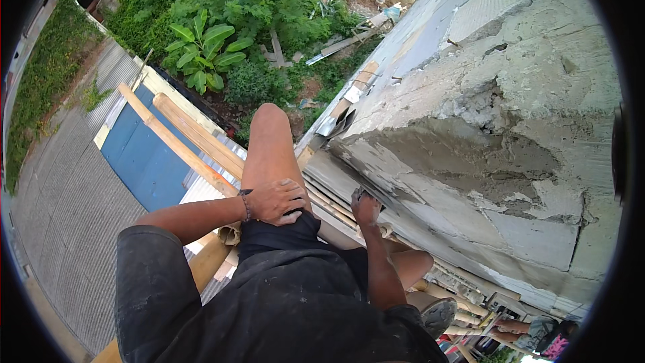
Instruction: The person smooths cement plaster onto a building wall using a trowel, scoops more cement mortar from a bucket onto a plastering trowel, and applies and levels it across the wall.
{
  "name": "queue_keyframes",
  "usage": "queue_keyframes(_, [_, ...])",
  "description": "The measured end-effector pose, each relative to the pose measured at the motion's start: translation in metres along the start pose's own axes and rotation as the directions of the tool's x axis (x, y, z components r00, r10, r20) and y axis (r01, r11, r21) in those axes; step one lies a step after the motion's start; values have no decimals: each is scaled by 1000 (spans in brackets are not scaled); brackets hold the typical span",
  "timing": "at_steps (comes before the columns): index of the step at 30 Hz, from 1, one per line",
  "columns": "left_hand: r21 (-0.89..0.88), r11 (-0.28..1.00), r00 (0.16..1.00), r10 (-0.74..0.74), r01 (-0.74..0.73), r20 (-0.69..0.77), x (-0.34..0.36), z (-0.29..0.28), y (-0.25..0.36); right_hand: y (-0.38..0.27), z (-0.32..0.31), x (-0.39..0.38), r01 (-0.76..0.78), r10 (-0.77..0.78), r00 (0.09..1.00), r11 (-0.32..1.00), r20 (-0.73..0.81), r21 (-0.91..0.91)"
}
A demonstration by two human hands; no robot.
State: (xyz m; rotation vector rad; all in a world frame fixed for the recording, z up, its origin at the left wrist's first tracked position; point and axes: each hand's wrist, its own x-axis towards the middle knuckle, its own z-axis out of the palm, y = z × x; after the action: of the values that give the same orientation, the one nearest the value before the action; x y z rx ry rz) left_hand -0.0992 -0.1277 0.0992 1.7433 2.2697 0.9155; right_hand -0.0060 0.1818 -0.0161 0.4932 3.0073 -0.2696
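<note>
My left hand [275, 202] rests on my bare thigh by the hem of my dark shorts, fingers loosely bent and apart, holding nothing. A dark band circles that wrist. My right hand [366, 207] is closed round the dark handle of what looks like a plastering trowel, its blade edge-on and low against the wall; the hand hides much of it. Grey smears mark the fingers of both hands. Beside the right hand rises the rough block wall [531, 114], with a darker patch of damp-looking mortar [463, 161] spread over part of it.
Bamboo poles [178, 138] run past my left side above a blue sheet [144, 144] and a corrugated roof [74, 215]. Nails or wire ends [396, 80] stick out of the wall. Below lie plants [205, 50] and rubble. Another person [537, 336] is at the lower right.
</note>
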Motion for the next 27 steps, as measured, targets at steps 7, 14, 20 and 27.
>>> queue_keyframes(7, [0,1000,1000,-1,1,-3,2,-4,0,-5,-59,-18,32,-28,979,999,-200,19])
queue_keyframes(14, [17,1000,1000,-7,6,12,3,-1,2,-3,-35,-28,130,-123,979,991,-163,31])
queue_keyframes(20, [24,1000,1000,-3,3,-2,3,-2,3,-7,29,-12,-3,-8,985,998,171,59])
queue_keyframes(27, [11,1000,1000,-6,6,6,5,-4,2,-7,26,17,-36,7,968,993,251,112])
